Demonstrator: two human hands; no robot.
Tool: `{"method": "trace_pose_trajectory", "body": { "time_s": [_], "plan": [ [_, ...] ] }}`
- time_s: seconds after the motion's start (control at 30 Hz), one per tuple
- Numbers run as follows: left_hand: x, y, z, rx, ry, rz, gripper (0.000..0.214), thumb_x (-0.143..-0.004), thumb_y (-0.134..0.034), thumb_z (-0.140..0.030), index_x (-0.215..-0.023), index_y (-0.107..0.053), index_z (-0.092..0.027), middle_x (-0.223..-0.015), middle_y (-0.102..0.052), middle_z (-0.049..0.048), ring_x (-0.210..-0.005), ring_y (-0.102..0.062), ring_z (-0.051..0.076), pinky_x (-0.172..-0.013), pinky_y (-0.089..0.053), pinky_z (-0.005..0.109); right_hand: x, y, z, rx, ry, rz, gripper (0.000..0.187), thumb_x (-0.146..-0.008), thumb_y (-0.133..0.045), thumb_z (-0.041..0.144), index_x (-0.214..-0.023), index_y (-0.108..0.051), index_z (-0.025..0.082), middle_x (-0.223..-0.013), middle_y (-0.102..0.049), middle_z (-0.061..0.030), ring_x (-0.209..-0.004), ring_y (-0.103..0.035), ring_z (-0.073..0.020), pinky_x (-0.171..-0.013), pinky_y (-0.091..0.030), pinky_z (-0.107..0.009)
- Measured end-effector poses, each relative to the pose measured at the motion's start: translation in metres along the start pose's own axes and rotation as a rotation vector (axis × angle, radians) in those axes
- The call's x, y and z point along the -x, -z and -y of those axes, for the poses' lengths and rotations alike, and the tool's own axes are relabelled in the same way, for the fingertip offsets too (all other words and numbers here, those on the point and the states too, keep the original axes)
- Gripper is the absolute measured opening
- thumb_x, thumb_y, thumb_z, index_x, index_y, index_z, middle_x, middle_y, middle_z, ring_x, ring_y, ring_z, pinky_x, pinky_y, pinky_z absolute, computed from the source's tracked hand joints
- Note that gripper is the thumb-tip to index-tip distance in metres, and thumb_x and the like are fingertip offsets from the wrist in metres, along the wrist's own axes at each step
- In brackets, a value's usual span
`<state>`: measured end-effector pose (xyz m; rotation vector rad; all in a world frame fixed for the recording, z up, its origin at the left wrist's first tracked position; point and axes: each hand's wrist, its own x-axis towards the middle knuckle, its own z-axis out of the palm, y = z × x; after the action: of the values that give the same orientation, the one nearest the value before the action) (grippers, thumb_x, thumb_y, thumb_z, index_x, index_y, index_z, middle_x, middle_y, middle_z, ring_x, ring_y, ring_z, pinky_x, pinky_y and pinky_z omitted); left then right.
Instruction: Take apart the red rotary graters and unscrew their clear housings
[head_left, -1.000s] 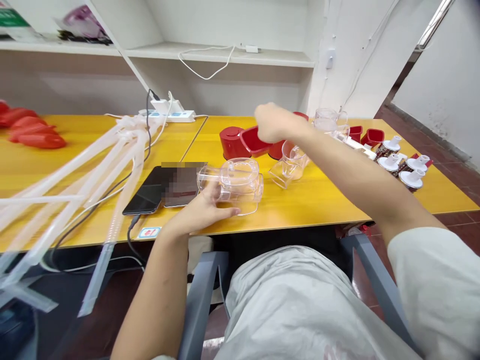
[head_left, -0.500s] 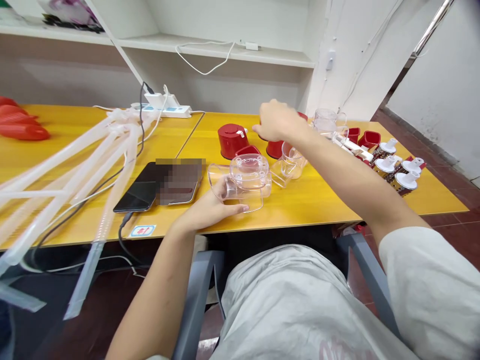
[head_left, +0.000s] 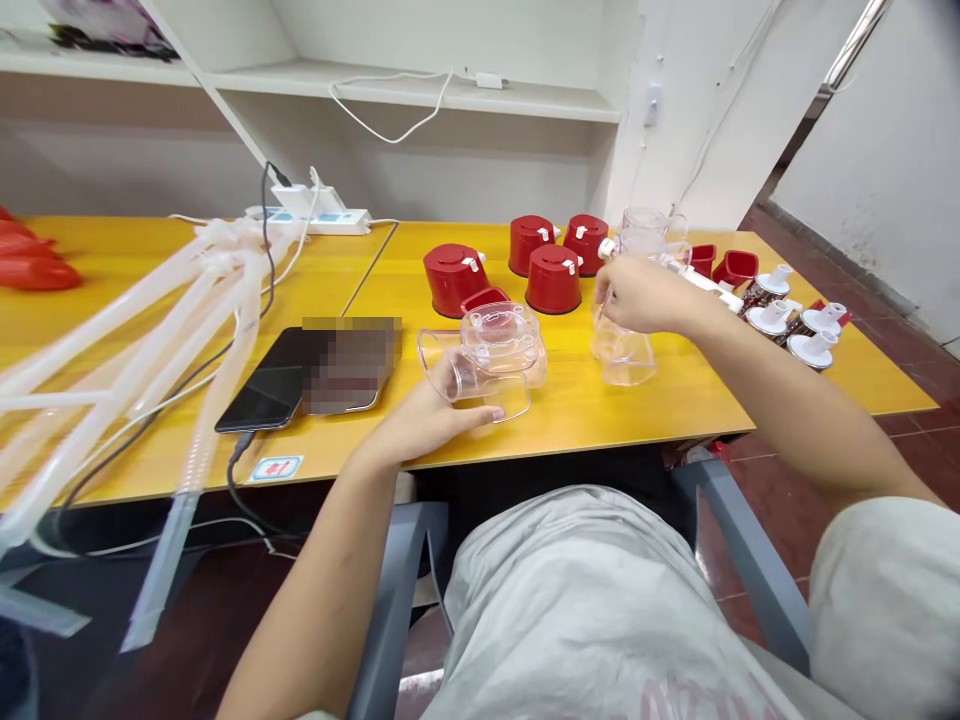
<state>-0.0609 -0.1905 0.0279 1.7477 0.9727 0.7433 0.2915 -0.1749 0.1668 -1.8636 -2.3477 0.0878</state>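
My left hand [head_left: 439,405] is wrapped round a clear plastic housing [head_left: 501,345], a wide tube with a round collar on top, near the table's front edge. A small red cup-like part [head_left: 484,299] lies just behind it, partly hidden. To the right, my right hand [head_left: 637,292] has its fingers closed on the upper part of a second clear plastic piece [head_left: 628,358]; the fingertips are partly hidden. Several red round caps [head_left: 553,280] with white tabs stand on the table between and behind my hands.
Several patterned cylinders with white tops [head_left: 769,316], red cups [head_left: 735,268] and a clear jug-like part [head_left: 645,230] crowd the right side. A phone [head_left: 262,385], pale flexible tubes [head_left: 150,350] and a power strip [head_left: 330,220] are on the left. Shelves [head_left: 412,95] rise behind.
My right hand has come from above the red caps, moving right and toward me, onto the second clear piece. That piece has shifted right. My left hand keeps hold of the housing.
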Motion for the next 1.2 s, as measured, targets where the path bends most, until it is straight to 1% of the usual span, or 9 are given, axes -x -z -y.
{"method": "trace_pose_trajectory", "body": {
  "time_s": [0.07,0.13,0.23,0.3,0.4,0.53,0.77,1.0,1.2],
  "plan": [
    [-0.001,-0.002,0.000,-0.011,0.000,-0.010,0.087,-0.079,-0.102,-0.051,-0.149,-0.058,-0.025,-0.158,-0.076,0.0151,-0.158,-0.070,0.041,-0.143,-0.051,0.064,0.023,0.004,-0.013,-0.114,-0.033,-0.056,0.028,-0.093,-0.073,0.013,-0.115,-0.090,0.018,-0.111,-0.090,-0.0127,-0.102,-0.085,-0.0311,-0.097,-0.069,-0.044],
    [-0.003,-0.005,-0.001,-0.007,-0.003,-0.013,0.087,-0.079,-0.102,-0.052,-0.149,-0.058,-0.024,-0.158,-0.076,0.0154,-0.156,-0.072,0.041,-0.141,-0.052,0.064,0.050,0.006,-0.025,-0.213,-0.088,-0.147,0.042,-0.097,-0.071,0.017,-0.136,-0.085,0.018,-0.113,-0.089,-0.0110,-0.096,-0.085,-0.0276,-0.090,-0.071,-0.041],
    [-0.007,-0.011,-0.003,0.018,-0.021,-0.010,0.086,-0.080,-0.102,-0.051,-0.149,-0.059,-0.023,-0.161,-0.076,0.0160,-0.154,-0.073,0.040,-0.141,-0.052,0.063,0.088,0.000,-0.041,-0.498,-0.221,-0.317,0.070,-0.100,-0.076,0.029,-0.168,-0.064,0.020,-0.109,-0.090,-0.0104,-0.068,-0.078,-0.0217,-0.059,-0.064,-0.035],
    [-0.010,-0.016,-0.003,0.035,-0.026,-0.018,0.087,-0.081,-0.103,-0.051,-0.149,-0.059,-0.023,-0.162,-0.075,0.0169,-0.154,-0.073,0.041,-0.142,-0.051,0.064,0.104,-0.009,-0.050,-0.837,-0.321,-0.462,0.071,-0.092,-0.088,0.035,-0.159,-0.071,0.022,-0.104,-0.090,-0.0101,-0.062,-0.077,-0.0211,-0.046,-0.058,-0.031],
    [-0.013,-0.021,-0.001,0.054,-0.013,-0.041,0.090,-0.079,-0.105,-0.051,-0.151,-0.058,-0.022,-0.162,-0.076,0.0184,-0.154,-0.073,0.042,-0.143,-0.048,0.067,0.113,-0.022,-0.060,-1.139,-0.385,-0.593,0.048,-0.080,-0.100,0.040,-0.121,-0.082,0.023,-0.106,-0.090,-0.0122,-0.081,-0.088,-0.0252,-0.050,-0.065,-0.028],
    [-0.014,-0.023,0.003,0.039,-0.009,-0.062,0.095,-0.079,-0.105,-0.054,-0.154,-0.057,-0.021,-0.163,-0.075,0.0195,-0.153,-0.074,0.042,-0.143,-0.048,0.067,0.113,-0.036,-0.067,-1.220,-0.403,-0.597,0.044,-0.079,-0.102,0.047,-0.106,-0.075,0.025,-0.116,-0.091,-0.0115,-0.107,-0.093,-0.0289,-0.061,-0.073,-0.025],
    [-0.013,-0.023,0.008,0.064,-0.032,-0.055,0.094,-0.081,-0.106,-0.052,-0.156,-0.059,-0.020,-0.163,-0.075,0.0190,-0.153,-0.074,0.041,-0.142,-0.049,0.065,0.113,-0.054,-0.071,-1.301,-0.437,-0.522,0.052,-0.076,-0.106,0.049,-0.100,-0.067,0.025,-0.123,-0.091,-0.0108,-0.119,-0.093,-0.0317,-0.067,-0.076,-0.027],
    [-0.014,-0.027,0.007,0.059,-0.052,-0.070,0.096,-0.081,-0.105,-0.048,-0.159,-0.055,-0.022,-0.166,-0.073,0.0182,-0.157,-0.071,0.040,-0.144,-0.047,0.063,0.109,-0.062,-0.078,-1.264,-0.471,-0.490,0.041,-0.079,-0.103,0.042,-0.099,-0.072,0.022,-0.135,-0.088,-0.0127,-0.111,-0.094,-0.0298,-0.058,-0.072,-0.023],
    [-0.015,-0.029,0.007,0.028,-0.095,-0.095,0.093,-0.083,-0.102,-0.047,-0.158,-0.054,-0.023,-0.171,-0.069,0.0182,-0.158,-0.071,0.039,-0.144,-0.048,0.061,0.107,-0.066,-0.084,-1.223,-0.505,-0.486,0.033,-0.081,-0.097,0.040,-0.101,-0.078,0.022,-0.140,-0.088,-0.0135,-0.094,-0.093,-0.0237,-0.051,-0.066,-0.020]
  ]
}}
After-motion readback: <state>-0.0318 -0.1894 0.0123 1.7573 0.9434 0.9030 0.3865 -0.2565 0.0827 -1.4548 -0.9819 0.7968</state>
